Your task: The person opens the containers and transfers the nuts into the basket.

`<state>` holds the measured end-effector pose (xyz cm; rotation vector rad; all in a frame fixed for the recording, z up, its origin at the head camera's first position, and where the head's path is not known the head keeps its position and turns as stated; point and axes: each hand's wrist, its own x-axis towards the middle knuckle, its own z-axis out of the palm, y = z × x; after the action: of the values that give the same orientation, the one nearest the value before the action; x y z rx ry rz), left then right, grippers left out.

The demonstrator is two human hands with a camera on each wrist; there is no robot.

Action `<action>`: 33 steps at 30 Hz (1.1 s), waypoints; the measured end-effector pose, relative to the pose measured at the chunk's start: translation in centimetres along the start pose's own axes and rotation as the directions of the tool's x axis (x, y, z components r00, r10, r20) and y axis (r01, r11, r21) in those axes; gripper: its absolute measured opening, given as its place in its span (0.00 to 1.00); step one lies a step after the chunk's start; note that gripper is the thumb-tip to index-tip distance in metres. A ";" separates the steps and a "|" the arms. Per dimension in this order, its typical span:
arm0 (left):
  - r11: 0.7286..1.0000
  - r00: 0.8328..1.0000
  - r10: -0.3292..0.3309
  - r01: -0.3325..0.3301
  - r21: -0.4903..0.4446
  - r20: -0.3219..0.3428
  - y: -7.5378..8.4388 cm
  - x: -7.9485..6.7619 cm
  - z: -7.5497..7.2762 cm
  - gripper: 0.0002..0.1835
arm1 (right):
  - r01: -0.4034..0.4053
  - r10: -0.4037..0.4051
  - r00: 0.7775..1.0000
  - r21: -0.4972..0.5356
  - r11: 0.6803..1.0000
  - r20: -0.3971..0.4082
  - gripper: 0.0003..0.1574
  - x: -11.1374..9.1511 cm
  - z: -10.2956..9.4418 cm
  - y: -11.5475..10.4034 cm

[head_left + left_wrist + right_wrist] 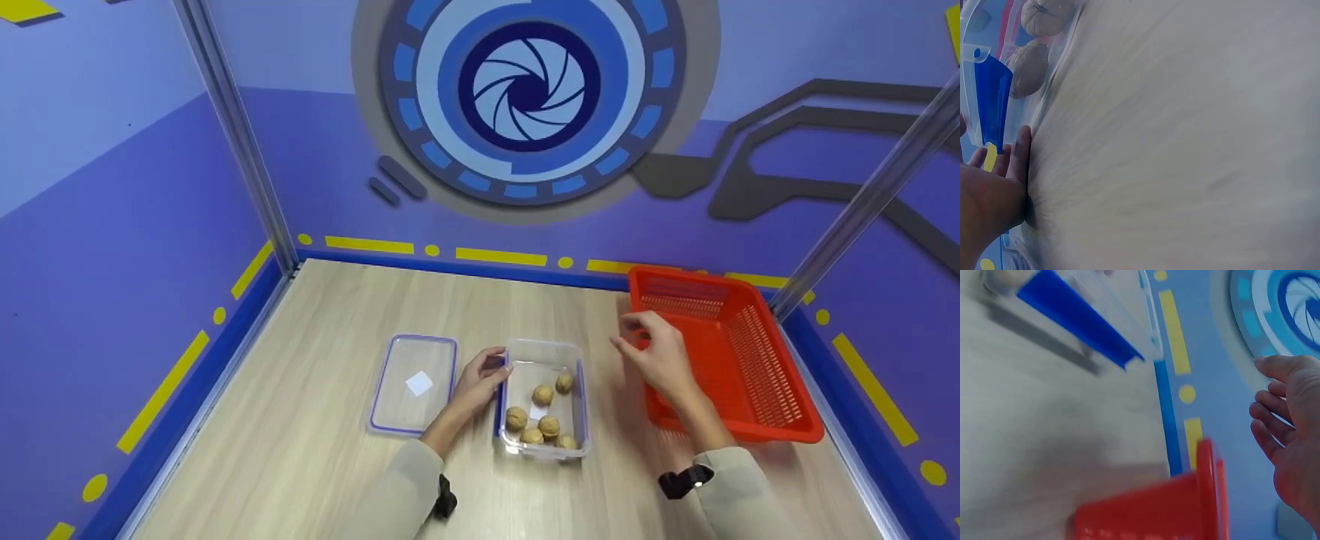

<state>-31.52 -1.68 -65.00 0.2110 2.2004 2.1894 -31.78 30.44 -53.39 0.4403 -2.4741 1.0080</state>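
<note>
A clear plastic food box (541, 450) with blue side latches stands on the table, holding several walnuts (549, 426), most of them toward its near end. At the box's left side is my left hand (480, 381), thumb tip at the rim. The left wrist view shows that hand's straight fingers (1019, 157) against the outer wall, by the blue latch (992, 101). My right hand (661, 356) hovers over the left edge of a red plastic basket (780, 431), nothing in it, fingers loosely bent and thumb apart.
The box's clear lid (412, 356), with a blue-purple seal and a white square label (419, 383), lies flat left of the left hand. Blue printed panels (480, 217) and metal posts (240, 142) enclose the wooden table (300, 390).
</note>
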 end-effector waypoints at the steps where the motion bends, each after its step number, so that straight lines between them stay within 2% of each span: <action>1: 1.000 1.000 -0.003 0.003 0.002 0.002 0.0 0.0 0.0 0.26 | 0.028 -0.028 1.000 -0.001 1.000 0.008 0.22 -0.1 0.6 -0.4; 5: 1.000 1.000 -0.010 0.010 -0.012 0.005 0.0 -0.1 0.0 0.27 | 0.134 -0.136 0.990 0.030 0.990 0.048 0.23 -0.7 2.9 -1.7; 9: 1.000 1.000 0.020 -0.020 -0.003 0.002 0.1 -0.1 0.0 0.26 | 0.168 -0.173 0.982 0.064 0.984 0.072 0.22 -1.3 4.9 -2.5; 14: 0.999 0.999 0.028 -0.027 -0.018 0.023 -0.1 0.2 0.0 0.25 | 0.129 -0.134 0.985 0.047 0.990 0.106 0.21 -2.2 7.1 -3.1; 18: 1.000 1.000 0.013 -0.013 -0.025 0.018 0.0 0.2 -0.1 0.25 | 0.039 -0.053 0.983 0.084 0.996 0.175 0.22 -3.1 8.7 -3.6; 23: 1.000 1.000 0.009 -0.009 -0.021 0.018 -0.1 0.0 -0.1 0.25 | -0.064 0.034 0.966 0.109 0.992 0.257 0.25 -4.3 10.2 -3.7; 27: 1.000 1.000 0.000 0.000 -0.019 0.016 -0.1 -0.1 -0.2 0.26 | -0.041 0.016 0.960 0.083 0.996 0.280 0.24 -4.6 11.0 -3.7; 33: 1.000 1.000 -0.004 0.005 -0.029 0.021 -0.1 -0.1 -0.1 0.26 | 0.052 -0.061 0.962 0.041 0.998 0.267 0.24 -4.7 11.6 -3.6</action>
<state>-31.40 -1.82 -65.07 0.2270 2.1542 2.2047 -29.35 20.23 -61.13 0.6956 -2.6662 1.0265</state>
